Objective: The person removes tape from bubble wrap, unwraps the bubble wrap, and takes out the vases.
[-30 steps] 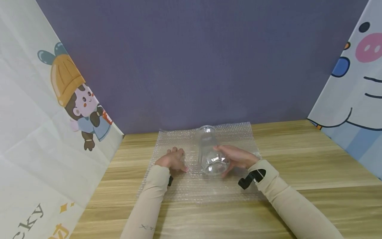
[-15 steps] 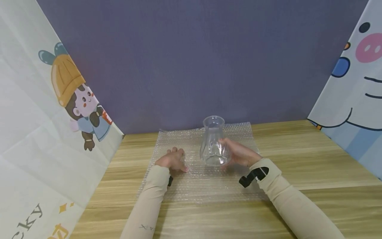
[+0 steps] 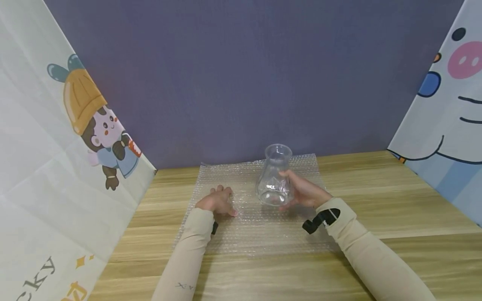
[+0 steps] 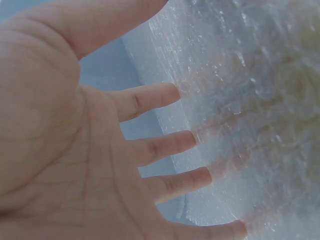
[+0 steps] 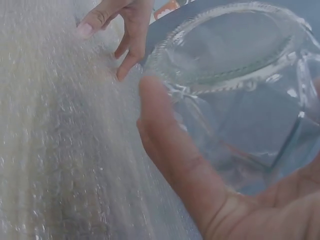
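My right hand (image 3: 306,191) grips a clear glass vase (image 3: 272,184) by its wide lower body. The vase has a flared rim and narrow neck, stands nearly upright and leans slightly right. In the right wrist view the faceted glass vase (image 5: 260,125) shows its round base above the bubble wrap. Under both hands lies a flat sheet of clear bubble wrap (image 3: 248,234). My left hand (image 3: 216,202) rests on its left part, fingers spread. Close up in the left wrist view, the fingertips of the left hand (image 4: 100,140) touch the bubble wrap (image 4: 265,110).
The wood-grain table (image 3: 376,192) extends on both sides of the sheet. Behind it rises a dark blue-purple backdrop (image 3: 241,83). Printed cloth panels flank it, with a cartoon child (image 3: 105,125) on the left and a pink snout (image 3: 465,59) on the right.
My right hand has raised and turned the vase from leaning over to nearly upright, and moved it slightly right and away. My left hand has stayed in place.
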A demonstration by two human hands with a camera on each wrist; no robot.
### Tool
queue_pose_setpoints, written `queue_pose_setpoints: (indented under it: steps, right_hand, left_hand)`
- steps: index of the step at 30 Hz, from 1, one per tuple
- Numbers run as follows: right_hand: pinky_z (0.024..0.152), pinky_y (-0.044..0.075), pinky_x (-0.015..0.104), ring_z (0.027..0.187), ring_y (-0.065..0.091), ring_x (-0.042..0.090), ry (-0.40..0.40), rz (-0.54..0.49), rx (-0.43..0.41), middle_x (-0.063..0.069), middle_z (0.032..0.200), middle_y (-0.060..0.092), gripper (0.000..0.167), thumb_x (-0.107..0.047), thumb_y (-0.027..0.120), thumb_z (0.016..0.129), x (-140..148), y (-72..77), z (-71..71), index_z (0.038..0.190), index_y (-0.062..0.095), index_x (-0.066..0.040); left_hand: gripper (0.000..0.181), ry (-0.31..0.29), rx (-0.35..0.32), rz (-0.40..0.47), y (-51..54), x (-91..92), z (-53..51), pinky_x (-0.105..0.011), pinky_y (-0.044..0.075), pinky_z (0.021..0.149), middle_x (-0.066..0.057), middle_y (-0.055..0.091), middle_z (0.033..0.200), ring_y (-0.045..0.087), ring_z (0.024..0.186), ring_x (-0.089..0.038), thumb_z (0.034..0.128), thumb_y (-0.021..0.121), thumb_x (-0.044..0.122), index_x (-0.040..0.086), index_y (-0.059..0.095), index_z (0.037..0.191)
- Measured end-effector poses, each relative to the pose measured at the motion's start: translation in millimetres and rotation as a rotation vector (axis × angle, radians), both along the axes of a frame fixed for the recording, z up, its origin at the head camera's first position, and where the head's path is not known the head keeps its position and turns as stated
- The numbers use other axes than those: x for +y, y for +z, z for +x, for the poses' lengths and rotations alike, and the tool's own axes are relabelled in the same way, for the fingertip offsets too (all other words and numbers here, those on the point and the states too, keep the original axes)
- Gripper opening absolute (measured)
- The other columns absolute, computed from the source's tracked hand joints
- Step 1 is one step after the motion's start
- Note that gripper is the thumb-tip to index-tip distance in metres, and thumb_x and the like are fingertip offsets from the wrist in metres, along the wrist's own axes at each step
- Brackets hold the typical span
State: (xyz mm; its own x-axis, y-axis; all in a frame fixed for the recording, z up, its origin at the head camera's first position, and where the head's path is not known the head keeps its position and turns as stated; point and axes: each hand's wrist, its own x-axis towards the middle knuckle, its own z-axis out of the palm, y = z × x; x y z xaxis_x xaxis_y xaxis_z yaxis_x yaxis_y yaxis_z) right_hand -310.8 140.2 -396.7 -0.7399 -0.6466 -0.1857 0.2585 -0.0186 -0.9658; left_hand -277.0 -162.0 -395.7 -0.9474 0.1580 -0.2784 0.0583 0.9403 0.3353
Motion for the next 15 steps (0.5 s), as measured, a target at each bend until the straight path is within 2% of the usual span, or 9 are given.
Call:
queue_pose_setpoints:
  steps: [11, 15]
  right_hand:
    - [0.08, 0.062, 0.053, 0.113, 0.067, 0.037, -0.008, -0.064, -0.033, 0.032, 0.16, 0.029, 0.066, -0.052, 0.031, 0.108, 0.5, 3.9, 1.7, 0.164, 0.011, -0.024]
    - [0.084, 0.06, 0.056, 0.112, 0.067, 0.038, -0.026, -0.052, -0.027, 0.032, 0.159, 0.03, 0.066, -0.052, 0.033, 0.107, 0.7, 6.1, 2.8, 0.164, 0.011, -0.025]
  left_hand:
    - [0.08, -0.003, 0.004, 0.003, 1.0, -0.2, 1.1, -0.063, 0.042, 0.111, -0.021, 0.043, 0.147, 0.038, 0.139, -0.044, 0.0818, 0.086, 0.035, 0.008, 0.048, 0.147]
    - [0.08, -0.003, 0.002, 0.0, -0.1, -0.6, 0.3, -0.063, 0.042, 0.11, -0.021, 0.043, 0.148, 0.037, 0.14, -0.044, 0.0821, 0.085, 0.035, 0.009, 0.047, 0.147]
